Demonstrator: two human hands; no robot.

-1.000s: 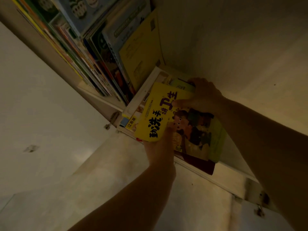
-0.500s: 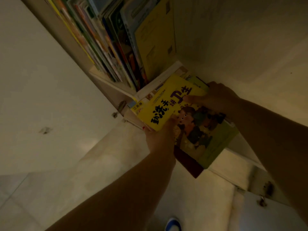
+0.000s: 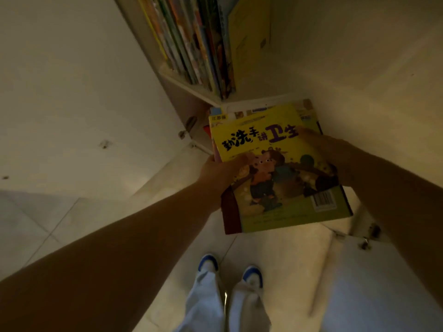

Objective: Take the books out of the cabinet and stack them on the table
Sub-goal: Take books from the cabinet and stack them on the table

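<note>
A small stack of picture books point(image 3: 275, 168), topped by a yellow-and-green cover with cartoon figures, is held in front of the cabinet's lower shelf. My left hand point(image 3: 223, 171) grips the stack's left edge, thumb on the cover. My right hand point(image 3: 328, 147) grips its right edge near the top. Under the top book, other covers stick out at the far end. A row of upright books point(image 3: 199, 41) stands on the upper shelf point(image 3: 189, 86) of the white cabinet.
An open cabinet door point(image 3: 72, 92) hangs at the left, and a hinge point(image 3: 370, 236) shows at the lower right. Below are the pale tiled floor point(image 3: 72, 224) and my own legs and blue-and-white shoes point(image 3: 230, 271).
The stack has come out of the lower shelf toward me and turned squarer to my view. My head has tilted down, so the floor and my feet now show.
</note>
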